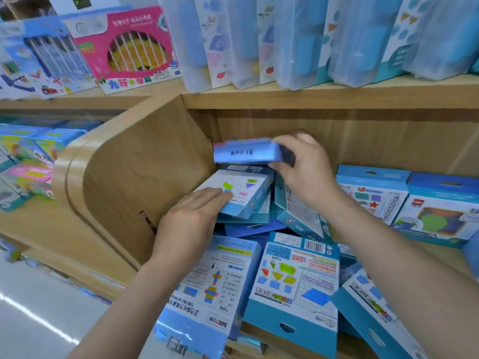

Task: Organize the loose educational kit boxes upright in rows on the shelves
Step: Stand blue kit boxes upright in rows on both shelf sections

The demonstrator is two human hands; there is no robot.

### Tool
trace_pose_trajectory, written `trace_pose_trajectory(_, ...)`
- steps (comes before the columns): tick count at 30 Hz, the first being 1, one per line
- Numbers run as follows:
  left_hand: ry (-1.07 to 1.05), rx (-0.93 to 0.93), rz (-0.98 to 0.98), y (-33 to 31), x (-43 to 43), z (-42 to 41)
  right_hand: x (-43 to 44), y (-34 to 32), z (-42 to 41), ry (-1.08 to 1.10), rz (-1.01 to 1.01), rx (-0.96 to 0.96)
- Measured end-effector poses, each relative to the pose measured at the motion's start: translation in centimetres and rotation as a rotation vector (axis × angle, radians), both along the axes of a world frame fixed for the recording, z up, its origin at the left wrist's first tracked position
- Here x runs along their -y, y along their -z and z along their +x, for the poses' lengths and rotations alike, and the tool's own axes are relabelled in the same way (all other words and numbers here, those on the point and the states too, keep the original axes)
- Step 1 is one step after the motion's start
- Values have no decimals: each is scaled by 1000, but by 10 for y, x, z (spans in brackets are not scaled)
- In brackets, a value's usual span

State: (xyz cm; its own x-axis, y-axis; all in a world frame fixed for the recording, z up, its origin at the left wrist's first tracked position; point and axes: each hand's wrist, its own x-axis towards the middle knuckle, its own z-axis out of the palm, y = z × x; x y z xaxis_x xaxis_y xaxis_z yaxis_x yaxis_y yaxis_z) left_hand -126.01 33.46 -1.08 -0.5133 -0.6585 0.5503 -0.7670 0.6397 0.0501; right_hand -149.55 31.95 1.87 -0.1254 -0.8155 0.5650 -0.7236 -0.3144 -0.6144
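**Asker:** What are your hands doing?

**Me:** My right hand (305, 167) is gripping a small blue kit box (246, 151) by its right end, fingers curled round it. I am holding it flat in the air at the far left corner of the shelf bay. My left hand (191, 216) is lying with straight fingers on a white-faced kit box (241, 193) printed with coloured shapes, just below the raised one.

**Asker:** Where are the other kits lying?

**Me:** They are sprawling in a loose heap across the wooden shelf (438, 255). The white-faced one is tilting on top of others at the far left. Nearer me, a box with a cube diagram (215, 288) and a box with a barcode (295, 286) are lying flat side by side, and another blue box (368, 307) is slanting at the near right.

**Asker:** Is anything standing?

**Me:** A box with a red star (373, 193) and a box with a green shape (440, 208) are standing side by side at the far right.

**Asker:** And around the bay?

**Me:** A curved wooden divider (134, 172) is closing the left side. The upper shelf (311, 97) is carrying clear plastic cases (298, 40), with a pink crayon set (129, 45) leaning further left.
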Motion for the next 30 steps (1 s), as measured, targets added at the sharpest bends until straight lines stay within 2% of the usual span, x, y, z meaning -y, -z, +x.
trace_pose_trajectory(3, -7, -11, 71, -1, 0, -1, -25, -2, -5, -78, -130, -178)
trace_pose_trajectory(5, -8, -31, 110, -3, 0, -2, -44, -2, -10, -89, -123, -116)
trace_pose_trajectory(8, -1, -133, 165, -12, -13, -9, -77, -5, -17, -70, -13, 182)
trace_pose_trajectory(10, 42, -324, 208, -22, -32, -18, -99, -6, -21, -72, 67, 423)
trace_pose_trajectory(11, 84, -447, 298, -28, -43, -25, -110, -6, -24, -98, 105, 535)
trace_pose_trajectory(13, 250, -685, 638, -37, -63, -39, -127, -3, -27, -167, 197, 743)
trace_pose_trajectory(15, 390, -829, 921, -40, -79, -53, -138, 2, -28, -191, 273, 853)
trace_pose_trajectory(21, 369, -865, 1053, -38, -96, -72, -161, 14, -31, -116, 300, 887)
trace_pose_trajectory(25, 342, -776, 1207, -31, -92, -71, -176, 18, -32, -38, 278, 817)
trace_pose_trajectory(30, 343, -615, 1007, -33, -94, -80, -195, 27, -41, -42, 248, 690)
